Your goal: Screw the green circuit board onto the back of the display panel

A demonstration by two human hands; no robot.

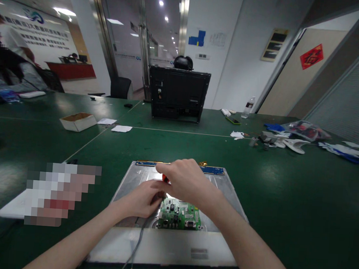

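A silver metal panel [133, 180] lies flat on the green table in front of me, with a blue strip [214, 170] along its far edge. A green circuit board [180, 216] sits on its near half. My right hand [184, 180] is closed around a tool with an orange-red handle [165, 177], held just above the board's far edge. My left hand [142, 199] is curled at the board's left corner, fingers pinched on something I cannot make out. A thin grey cable [136, 246] runs from under the left hand toward me.
A black monitor housing [178, 93] stands upright at the table's far side. An open cardboard box [77, 121] and paper slips lie far left. Loose parts, white pieces and a plastic bag [305, 130] lie far right. A water bottle [248, 107] stands behind. A seated person is at far left.
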